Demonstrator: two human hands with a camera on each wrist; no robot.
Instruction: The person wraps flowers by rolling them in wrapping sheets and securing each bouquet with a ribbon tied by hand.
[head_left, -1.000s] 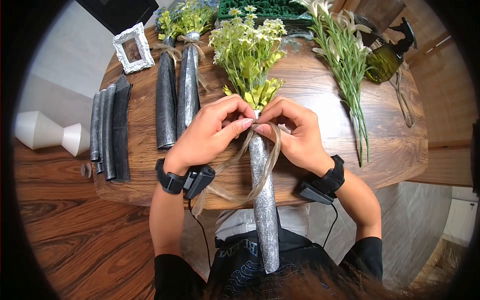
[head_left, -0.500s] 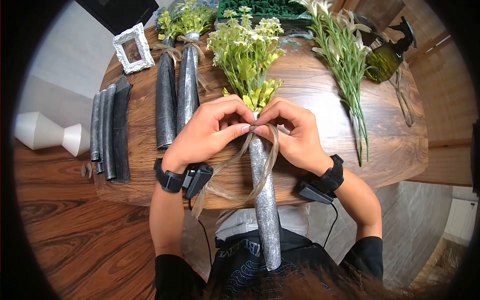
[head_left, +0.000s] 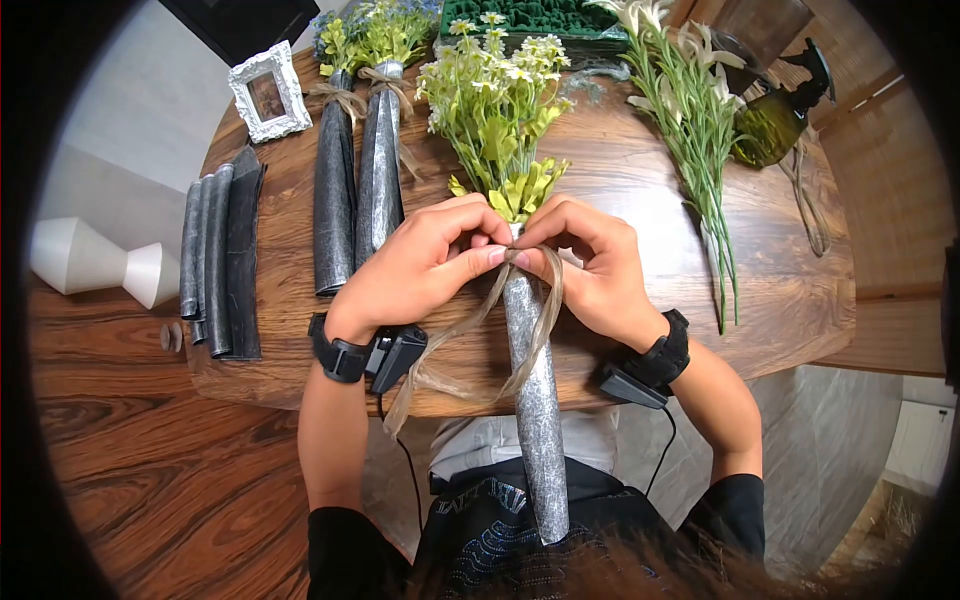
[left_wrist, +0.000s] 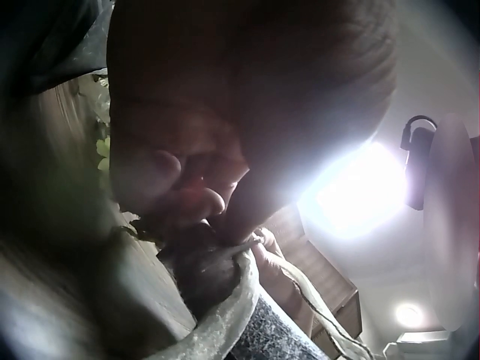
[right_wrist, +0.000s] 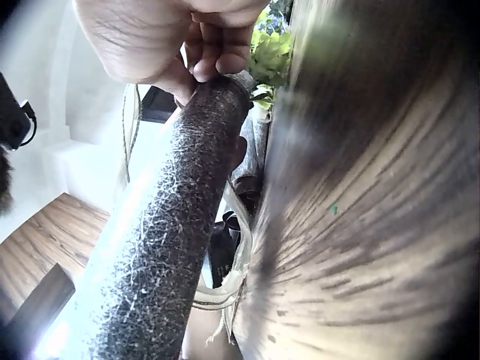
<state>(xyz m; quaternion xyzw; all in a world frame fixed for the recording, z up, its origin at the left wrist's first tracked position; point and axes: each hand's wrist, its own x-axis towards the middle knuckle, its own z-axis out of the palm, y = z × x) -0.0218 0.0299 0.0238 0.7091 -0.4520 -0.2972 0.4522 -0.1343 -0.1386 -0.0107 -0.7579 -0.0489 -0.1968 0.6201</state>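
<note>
A bouquet of white daisies [head_left: 500, 115] with yellow-green leaves lies in front of the person, its stems rolled in silver-grey wrapping paper [head_left: 538, 430]. The roll's lower end reaches past the table edge to the person's lap. At the neck of the roll, my left hand [head_left: 430, 255] and right hand [head_left: 592, 255] meet, thumbs and forefingers pinching a sheer brown ribbon [head_left: 551, 300] at its knot. One ribbon loop hangs over the paper, and a loose tail trails left beneath the left wrist. In the right wrist view, the curled right fingers [right_wrist: 214, 60] press close at the roll's top.
Two wrapped, ribbon-tied bouquets [head_left: 378, 160] lie to the left, beside rolled dark paper sheets [head_left: 218, 260] and a white picture frame [head_left: 270, 93]. White lilies [head_left: 700, 150] and a green spray bottle [head_left: 775, 125] are on the right. A green foam tray [head_left: 540, 18] stands behind.
The lower end of the wrapped roll has swung slightly to the right. Both hands stay pinching the ribbon at the knot, with only small finger shifts.
</note>
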